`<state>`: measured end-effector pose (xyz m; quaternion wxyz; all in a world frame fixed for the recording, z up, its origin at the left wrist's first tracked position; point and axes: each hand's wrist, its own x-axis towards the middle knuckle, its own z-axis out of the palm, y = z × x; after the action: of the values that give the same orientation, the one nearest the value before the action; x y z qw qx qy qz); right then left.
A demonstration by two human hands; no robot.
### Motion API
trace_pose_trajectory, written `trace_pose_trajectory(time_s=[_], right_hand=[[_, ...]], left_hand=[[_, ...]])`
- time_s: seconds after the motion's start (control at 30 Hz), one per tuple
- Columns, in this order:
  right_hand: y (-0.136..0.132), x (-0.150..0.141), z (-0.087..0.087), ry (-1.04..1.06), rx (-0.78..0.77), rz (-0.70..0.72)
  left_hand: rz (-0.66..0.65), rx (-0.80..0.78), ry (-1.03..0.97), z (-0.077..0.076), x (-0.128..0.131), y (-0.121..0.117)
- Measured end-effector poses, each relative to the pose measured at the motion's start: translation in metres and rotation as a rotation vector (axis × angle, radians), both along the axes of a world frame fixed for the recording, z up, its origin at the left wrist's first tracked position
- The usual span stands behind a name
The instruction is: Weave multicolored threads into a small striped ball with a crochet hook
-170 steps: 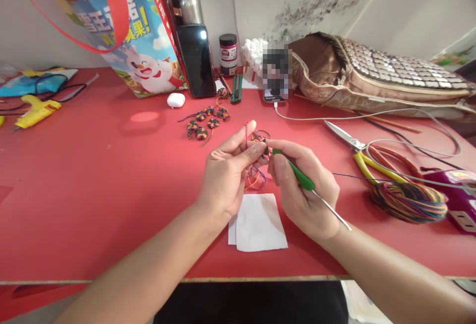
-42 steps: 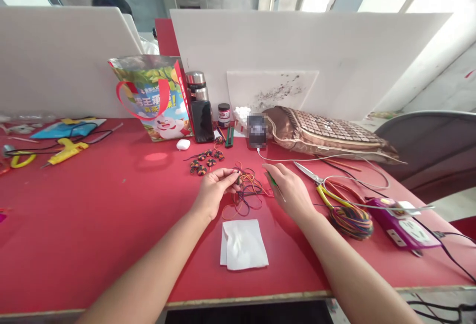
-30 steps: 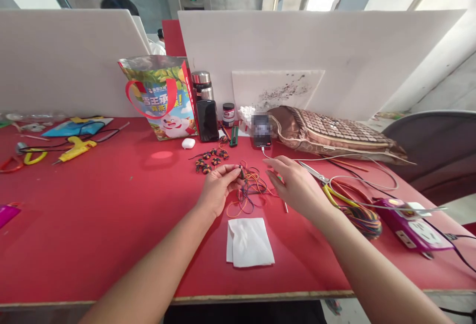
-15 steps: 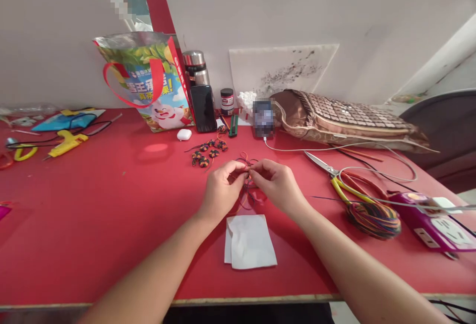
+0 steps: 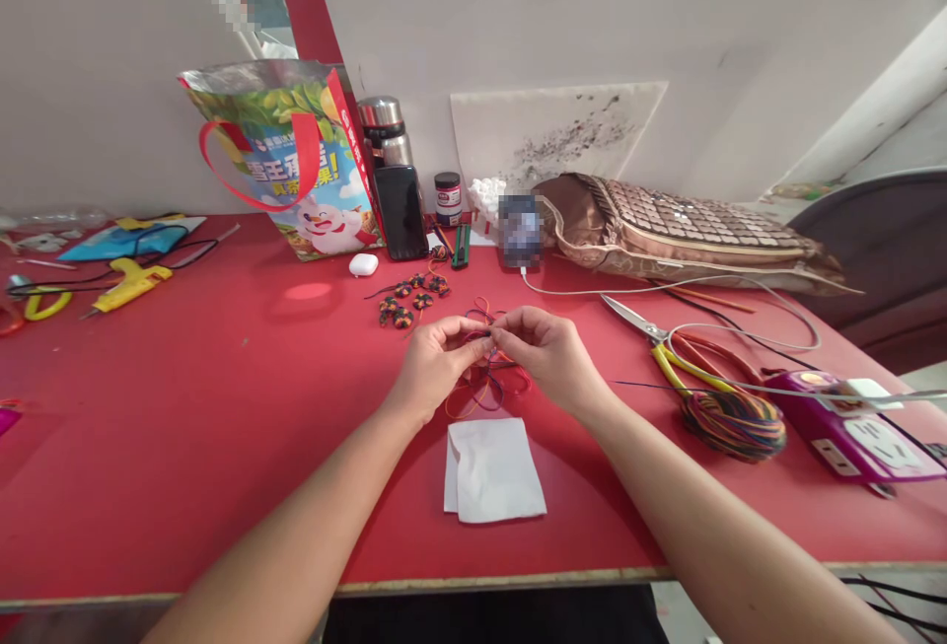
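Note:
My left hand (image 5: 438, 360) and my right hand (image 5: 546, 356) meet over the middle of the red table, fingertips touching. Both pinch a thin multicoloured cord (image 5: 488, 393), whose loops hang below and stick out above the fingers. The exact spot being gripped is mostly hidden by the fingertips. Just in front of the hands lies a folded white tissue (image 5: 497, 471). Beyond my left hand rest several small knotted cord pieces (image 5: 403, 317) in dark, orange and green colours.
On the right are scissors (image 5: 670, 353), a cord bundle (image 5: 732, 424) and a purple power strip (image 5: 850, 437). A printed bag (image 5: 311, 171), black phone (image 5: 401, 213), white earphone case (image 5: 363, 264) and jar (image 5: 448, 198) stand behind. A yellow glue gun (image 5: 131, 284) lies left.
Both hands stay together at the cord, with the fingers slightly shifted and the loops lying differently. The whole view has moved a little.

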<state>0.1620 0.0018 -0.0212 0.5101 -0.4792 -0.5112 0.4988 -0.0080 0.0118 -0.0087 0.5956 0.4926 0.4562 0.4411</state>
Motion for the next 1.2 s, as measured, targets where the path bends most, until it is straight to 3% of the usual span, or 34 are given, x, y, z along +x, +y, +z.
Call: trace_pose_trajectory(time_s=[0.4,0.67,0.8,1.03,1.2], right_hand=[[0.001,0.006,0.005,-0.03,-0.032,0.052],[-0.003,0.004,0.014,0.026,-0.059,0.007],[-0.004,0.002,0.018,0.12,-0.165,0.048],[0.001,0.02,0.026,0.18,-0.415,0.284],[0.003,0.022,0.025,0.242,-0.382,0.184]], left_hand=[[0.016,0.113,0.091,0.002,-0.003,0.001],[-0.024,0.199,0.143,0.003,-0.004,-0.001],[-0.041,0.215,0.144,0.003,-0.004,0.0],[-0.048,0.23,0.151,0.009,-0.006,0.0],[-0.005,0.174,0.083,0.008,-0.005,0.002]])
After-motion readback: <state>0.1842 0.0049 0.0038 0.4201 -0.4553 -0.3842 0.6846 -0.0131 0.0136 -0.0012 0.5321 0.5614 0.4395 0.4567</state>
